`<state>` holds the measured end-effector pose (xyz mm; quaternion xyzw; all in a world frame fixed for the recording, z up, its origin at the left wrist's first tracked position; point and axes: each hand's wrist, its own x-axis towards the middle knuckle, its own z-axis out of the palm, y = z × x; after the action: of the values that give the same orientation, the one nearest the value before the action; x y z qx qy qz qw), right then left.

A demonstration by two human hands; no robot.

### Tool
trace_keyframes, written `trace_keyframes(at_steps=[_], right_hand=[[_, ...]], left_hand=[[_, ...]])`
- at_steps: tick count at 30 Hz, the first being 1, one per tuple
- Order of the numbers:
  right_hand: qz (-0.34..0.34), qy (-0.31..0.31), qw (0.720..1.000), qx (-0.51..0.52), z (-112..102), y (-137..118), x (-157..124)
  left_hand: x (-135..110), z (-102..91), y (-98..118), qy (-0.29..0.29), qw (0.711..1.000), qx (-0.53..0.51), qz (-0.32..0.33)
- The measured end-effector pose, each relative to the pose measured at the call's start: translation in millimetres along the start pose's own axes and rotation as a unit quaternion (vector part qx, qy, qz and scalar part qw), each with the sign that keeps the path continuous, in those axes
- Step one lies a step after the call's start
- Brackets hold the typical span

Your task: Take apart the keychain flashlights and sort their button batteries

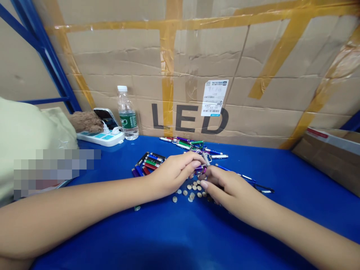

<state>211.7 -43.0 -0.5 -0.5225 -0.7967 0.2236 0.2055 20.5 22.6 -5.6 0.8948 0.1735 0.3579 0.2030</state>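
My left hand [174,175] and my right hand [229,185] meet over the blue tabletop [180,240], their fingertips closed on a purple metal keychain penlight [200,170] with a silver end [206,159]. Its full length is partly hidden by my fingers. Several button cells [191,192] lie scattered just below my hands. Beyond my left hand sits a group of coloured penlights [148,163], and a second group [191,145] lies further back. More penlights with dark clips [260,187] stick out beyond my right hand.
A plastic water bottle [128,113], a white power strip [100,137] and a plugged-in phone [106,118] stand at the back left. A large taped cardboard box [180,63] forms the back, with an open carton [329,157] at right and a pale cloth [28,150] at left.
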Motion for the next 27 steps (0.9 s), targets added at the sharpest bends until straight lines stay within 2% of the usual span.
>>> trace_keyframes(at_steps=[9,15,22,27], right_hand=[[-0.034,-0.007,0.999,0.028,-1.2,-0.5,-2.1],[-0.004,0.02,1.0,0.016,-2.9,-0.9,-3.1],[-0.034,0.064,0.996,0.052,-6.2,-2.0,-7.5],[-0.052,0.027,0.998,0.006,-8.9,-1.9,-3.6]], left_hand=[[-2.2,-0.5,7.0,-0.021,0.999,-0.011,0.04],[0.0,0.1,3.9,0.019,0.998,-0.009,0.051],[2.1,-0.3,-3.0,0.041,0.995,-0.007,0.093],[1.9,-0.7,-5.9,0.024,0.99,0.001,0.139]])
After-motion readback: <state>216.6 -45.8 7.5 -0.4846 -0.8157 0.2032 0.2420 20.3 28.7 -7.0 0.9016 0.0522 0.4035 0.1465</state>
